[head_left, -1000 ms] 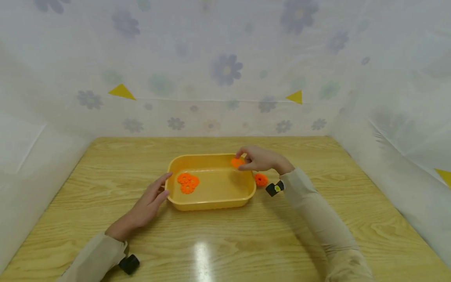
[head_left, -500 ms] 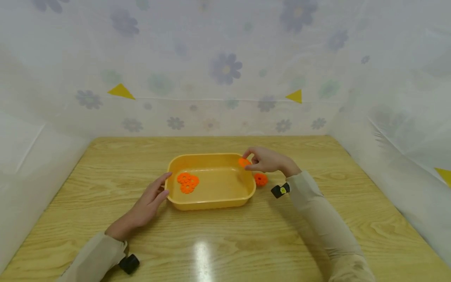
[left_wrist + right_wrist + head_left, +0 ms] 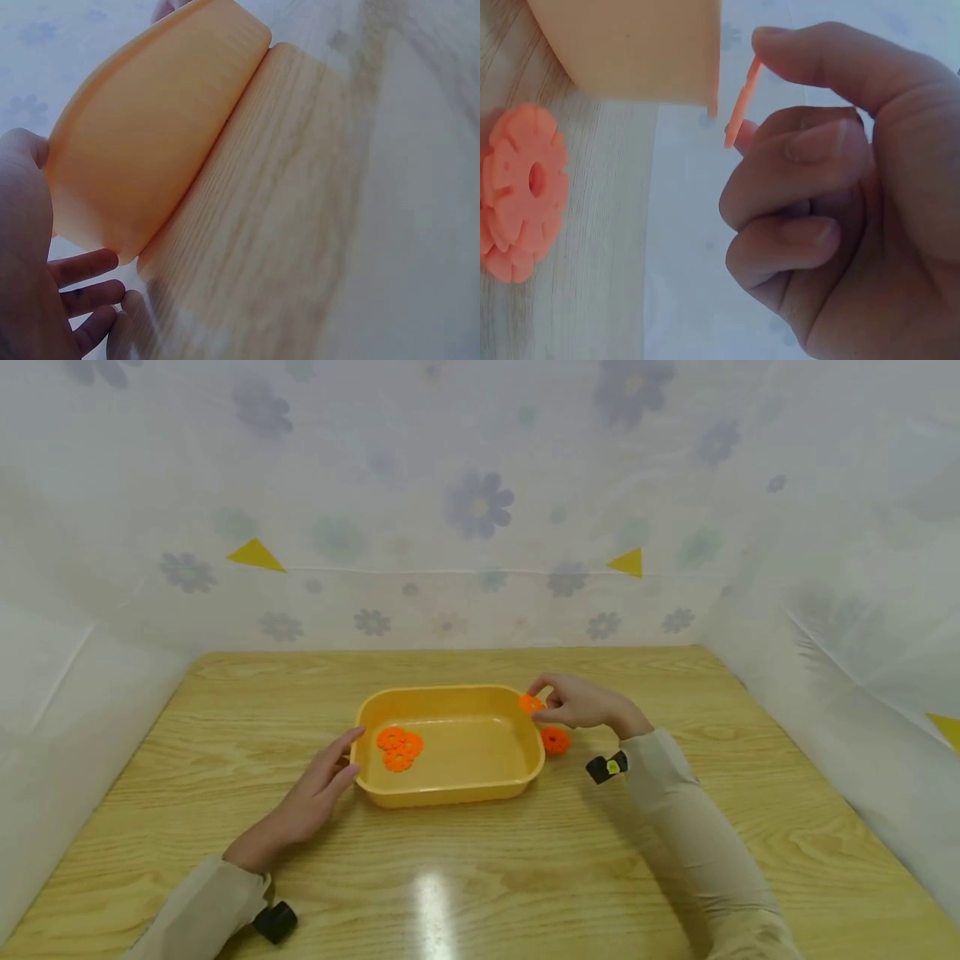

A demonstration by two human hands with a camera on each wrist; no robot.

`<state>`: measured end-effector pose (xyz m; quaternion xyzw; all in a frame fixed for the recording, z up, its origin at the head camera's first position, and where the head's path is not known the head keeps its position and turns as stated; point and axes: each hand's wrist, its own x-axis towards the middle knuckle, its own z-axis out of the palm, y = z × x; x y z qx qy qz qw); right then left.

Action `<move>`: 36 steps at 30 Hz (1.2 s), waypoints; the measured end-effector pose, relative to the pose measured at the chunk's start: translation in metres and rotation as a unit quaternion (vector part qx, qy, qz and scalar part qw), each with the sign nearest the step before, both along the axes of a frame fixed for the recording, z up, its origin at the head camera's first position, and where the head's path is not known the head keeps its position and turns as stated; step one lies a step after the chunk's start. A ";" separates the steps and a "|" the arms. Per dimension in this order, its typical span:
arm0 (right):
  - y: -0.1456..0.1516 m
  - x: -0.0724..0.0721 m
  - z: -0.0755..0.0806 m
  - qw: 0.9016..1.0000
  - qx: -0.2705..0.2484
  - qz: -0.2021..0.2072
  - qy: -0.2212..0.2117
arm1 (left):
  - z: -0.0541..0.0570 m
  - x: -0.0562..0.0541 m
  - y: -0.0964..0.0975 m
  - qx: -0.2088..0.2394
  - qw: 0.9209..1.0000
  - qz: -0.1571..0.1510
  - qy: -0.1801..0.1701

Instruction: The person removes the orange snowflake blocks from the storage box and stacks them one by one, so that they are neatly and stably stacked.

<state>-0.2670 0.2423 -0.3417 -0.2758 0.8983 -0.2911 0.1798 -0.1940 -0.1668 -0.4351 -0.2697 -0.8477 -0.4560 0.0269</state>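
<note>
A yellow plastic basin (image 3: 450, 793) stands on the table. My left hand (image 3: 311, 797) holds its left end; in the left wrist view the thumb bends over the rim and other fingers lie at the lower corner. My right hand (image 3: 581, 700) pinches an orange notched snowflake disc (image 3: 531, 704) between thumb and index finger, above the basin's far right corner. In the right wrist view this disc (image 3: 744, 101) appears edge-on, with the other fingers curled. Three similar discs (image 3: 400, 749) lie overlapping inside the basin at the left.
A small stack of orange snowflake discs (image 3: 555, 742) lies on the wooden table (image 3: 480, 860) just outside the basin's right end, below my right hand. White flower-patterned sheeting (image 3: 480, 577) encloses the back and sides of the table.
My right hand has moved slightly right with the pinched disc, from over the basin's inside towards its right rim. My left hand, the basin and the discs in it have stayed still.
</note>
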 end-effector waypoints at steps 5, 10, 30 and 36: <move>0.007 0.003 -0.002 1.000 -0.007 -0.009 -0.004 | 0.000 0.000 0.000 -0.003 1.000 0.001 0.002; 0.016 0.005 -0.004 1.000 -0.019 -0.018 -0.001 | -0.001 -0.001 0.000 -0.001 1.000 0.000 0.002; 0.039 0.015 -0.025 0.998 -0.014 -0.028 -0.052 | -0.002 0.005 0.003 0.008 1.000 -0.006 0.010; 0.036 0.010 -0.027 0.998 -0.005 -0.025 -0.062 | 0.001 0.003 0.002 -0.002 1.000 0.003 0.009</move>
